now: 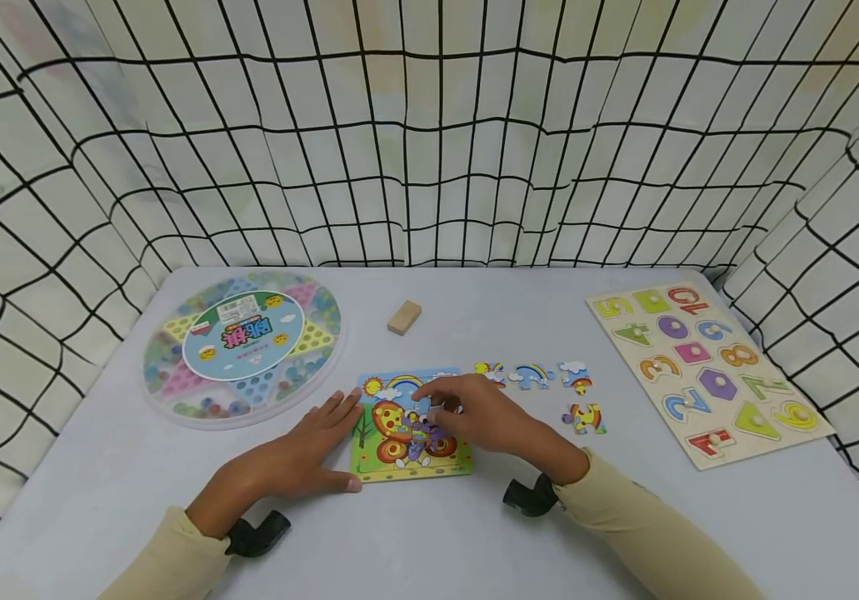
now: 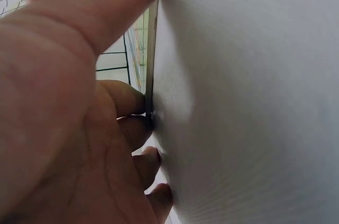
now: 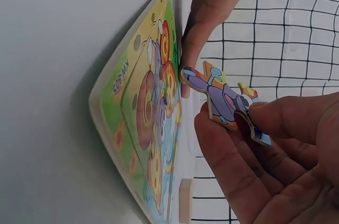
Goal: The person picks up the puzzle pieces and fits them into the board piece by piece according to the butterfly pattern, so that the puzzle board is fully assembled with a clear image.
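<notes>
A small jigsaw puzzle board [image 1: 414,477] with a colourful butterfly picture lies flat on the table. My left hand [image 1: 297,454] rests at its left side, fingers spread; in the left wrist view, fingertips touch the edge of the board [image 2: 150,60]. Over the board, my right hand [image 1: 485,414] pinches a purple puzzle piece [image 3: 222,102] between thumb and fingers. The right wrist view shows this piece held tilted, apart from the puzzle board [image 3: 114,70]. Part of the board's picture is hidden beneath the right hand in the head view.
Several loose puzzle pieces [image 1: 531,376] lie right of the board. A wooden block [image 1: 404,317] lies behind it. At the left is a round Chinese checkers set [image 1: 242,350], at the right a number-and-shape board [image 1: 706,375]. Black netting [image 1: 440,150] surrounds the table.
</notes>
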Tool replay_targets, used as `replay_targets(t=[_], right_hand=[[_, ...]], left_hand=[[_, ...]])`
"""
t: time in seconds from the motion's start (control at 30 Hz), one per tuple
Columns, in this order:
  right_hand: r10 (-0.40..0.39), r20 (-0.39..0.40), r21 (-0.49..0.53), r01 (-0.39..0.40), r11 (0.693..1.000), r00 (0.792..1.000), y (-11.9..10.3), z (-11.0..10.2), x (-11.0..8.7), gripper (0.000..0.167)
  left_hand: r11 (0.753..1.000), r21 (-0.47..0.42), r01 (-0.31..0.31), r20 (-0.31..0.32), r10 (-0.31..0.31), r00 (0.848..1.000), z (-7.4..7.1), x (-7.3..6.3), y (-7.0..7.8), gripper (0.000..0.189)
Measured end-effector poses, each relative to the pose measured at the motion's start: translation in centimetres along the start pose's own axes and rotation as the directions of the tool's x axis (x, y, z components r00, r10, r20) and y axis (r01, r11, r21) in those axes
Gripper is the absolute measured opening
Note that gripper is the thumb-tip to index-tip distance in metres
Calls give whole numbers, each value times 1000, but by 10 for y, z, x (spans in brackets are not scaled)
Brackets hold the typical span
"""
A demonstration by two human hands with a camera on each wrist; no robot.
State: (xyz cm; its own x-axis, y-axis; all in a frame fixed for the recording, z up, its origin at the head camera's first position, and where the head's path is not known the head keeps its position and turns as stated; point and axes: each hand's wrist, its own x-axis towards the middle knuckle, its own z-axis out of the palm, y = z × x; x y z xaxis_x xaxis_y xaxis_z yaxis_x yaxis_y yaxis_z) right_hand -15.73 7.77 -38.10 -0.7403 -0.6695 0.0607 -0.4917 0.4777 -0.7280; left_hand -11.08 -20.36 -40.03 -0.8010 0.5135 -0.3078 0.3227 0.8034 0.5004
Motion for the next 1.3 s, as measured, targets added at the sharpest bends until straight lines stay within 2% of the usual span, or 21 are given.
replay_targets(t=[0.17,0.5,0.8,1.03,1.17,1.3], right_hand=[[0,-15,12,0,1000,1000,-1,4,7,26],[6,12,98,-7,995,1000,5,11,20,24],[78,-33,56,-76,996,996,7,15,20,24],[78,-80,60,-73,995,994,5,17,21,26],[70,-68,43,-67,997,995,5,21,23,24],[83,-54,-31,-85,996,995,3,23,24,30]], left_hand=[[1000,5,-9,3,9,1000,0,0,-1,103],[1000,-16,-18,-1,18,1000,-2,-2,0,102],[1000,-11,-11,0,11,1000,0,0,-1,103],[1000,-5,-8,1,8,1000,1,1,-3,103],[1000,-9,-6,3,6,1000,1,1,-4,103],[1000,-13,-6,3,6,1000,1,1,-4,103]])
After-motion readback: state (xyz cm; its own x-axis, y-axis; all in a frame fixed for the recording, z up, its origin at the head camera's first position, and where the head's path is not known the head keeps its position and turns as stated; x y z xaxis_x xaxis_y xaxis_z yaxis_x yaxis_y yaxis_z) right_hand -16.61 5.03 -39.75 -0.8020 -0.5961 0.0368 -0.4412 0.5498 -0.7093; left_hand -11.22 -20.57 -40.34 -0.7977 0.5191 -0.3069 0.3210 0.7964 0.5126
